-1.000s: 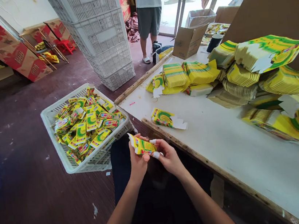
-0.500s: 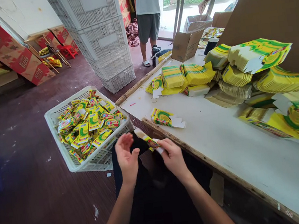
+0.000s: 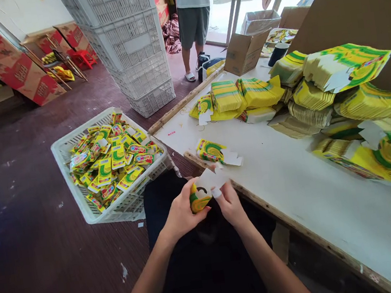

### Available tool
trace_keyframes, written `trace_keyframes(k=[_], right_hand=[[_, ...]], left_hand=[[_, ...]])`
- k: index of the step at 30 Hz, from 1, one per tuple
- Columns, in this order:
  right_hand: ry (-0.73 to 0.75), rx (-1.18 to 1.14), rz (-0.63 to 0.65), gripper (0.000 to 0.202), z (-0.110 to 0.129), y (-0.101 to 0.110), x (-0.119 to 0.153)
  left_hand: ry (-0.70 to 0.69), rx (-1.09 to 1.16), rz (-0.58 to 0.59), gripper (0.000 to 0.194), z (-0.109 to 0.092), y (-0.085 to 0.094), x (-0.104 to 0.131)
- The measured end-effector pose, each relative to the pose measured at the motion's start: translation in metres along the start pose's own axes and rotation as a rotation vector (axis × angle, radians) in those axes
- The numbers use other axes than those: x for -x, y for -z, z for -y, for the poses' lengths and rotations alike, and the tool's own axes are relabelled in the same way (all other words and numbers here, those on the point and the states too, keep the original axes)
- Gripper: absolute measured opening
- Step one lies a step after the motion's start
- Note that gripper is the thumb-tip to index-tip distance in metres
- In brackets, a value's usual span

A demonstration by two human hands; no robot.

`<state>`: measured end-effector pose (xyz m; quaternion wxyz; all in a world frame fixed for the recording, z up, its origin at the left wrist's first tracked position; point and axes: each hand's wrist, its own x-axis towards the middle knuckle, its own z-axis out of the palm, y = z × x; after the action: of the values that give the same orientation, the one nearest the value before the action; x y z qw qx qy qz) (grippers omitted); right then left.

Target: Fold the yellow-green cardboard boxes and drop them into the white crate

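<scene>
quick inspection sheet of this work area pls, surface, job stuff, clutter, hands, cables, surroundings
Surface: white tabletop with a worn wooden edge strip.
Job's things: held yellow carton, white flaps up; loose carton on the tabletop; carton stacks behind it; white basket heaped with small packs.
Clutter: small red scrap on the tabletop; pale scrap on the floor.
Hands: left hand grips the held carton; right hand is at its flaps, fingers blurred, grip unclear.
Cables: nothing seen.
Surroundings: stacked crates, open cardboard box, a person standing near a glass door.
</scene>
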<state>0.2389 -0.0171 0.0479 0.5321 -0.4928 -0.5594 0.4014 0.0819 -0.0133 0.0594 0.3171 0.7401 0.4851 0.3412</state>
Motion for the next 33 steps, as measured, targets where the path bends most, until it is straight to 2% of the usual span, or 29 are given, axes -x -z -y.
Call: trace_keyframes(k=[3,8,11,15,17,21,25,27,30,33], right_hand=[[-0.197,-0.24,0.187,0.057,-0.003,-0.005,-0.005],[-0.461,-0.585,0.293,0.059,-0.002,-0.01,-0.01],[-0.527,-0.672,0.371,0.06,0.0,-0.007,-0.012],[-0.562,-0.776,0.447,0.061,0.0,-0.006,-0.012],[-0.549,-0.761,0.46,0.061,0.0,-0.007,-0.011],[-0.466,-0.592,0.442,0.063,-0.001,-0.01,-0.008],[-0.259,-0.396,0.383,0.066,-0.001,-0.008,-0.001],[-0.14,-0.228,0.344,0.059,-0.002,-0.007,0.003],[-0.016,-0.045,0.273,0.045,-0.007,-0.006,0.006],[-0.025,-0.035,0.164,0.043,-0.016,-0.002,0.006]], left_hand=[[-0.081,-0.041,0.01,0.073,0.002,-0.005,0.002],[-0.129,-0.089,-0.053,0.057,0.008,-0.008,0.002],[-0.109,-0.102,-0.027,0.052,0.009,-0.009,0.003],[-0.089,-0.1,-0.007,0.056,0.007,-0.009,0.001],[-0.092,-0.091,0.002,0.058,0.006,-0.009,0.001],[-0.075,-0.058,0.049,0.06,0.003,-0.008,-0.001],[-0.001,0.007,0.136,0.061,0.0,-0.004,-0.004],[0.007,0.033,0.159,0.063,0.0,-0.005,-0.006],[-0.016,-0.004,0.104,0.066,0.004,-0.009,-0.006],[-0.017,-0.132,-0.028,0.066,0.009,-0.009,-0.003]])
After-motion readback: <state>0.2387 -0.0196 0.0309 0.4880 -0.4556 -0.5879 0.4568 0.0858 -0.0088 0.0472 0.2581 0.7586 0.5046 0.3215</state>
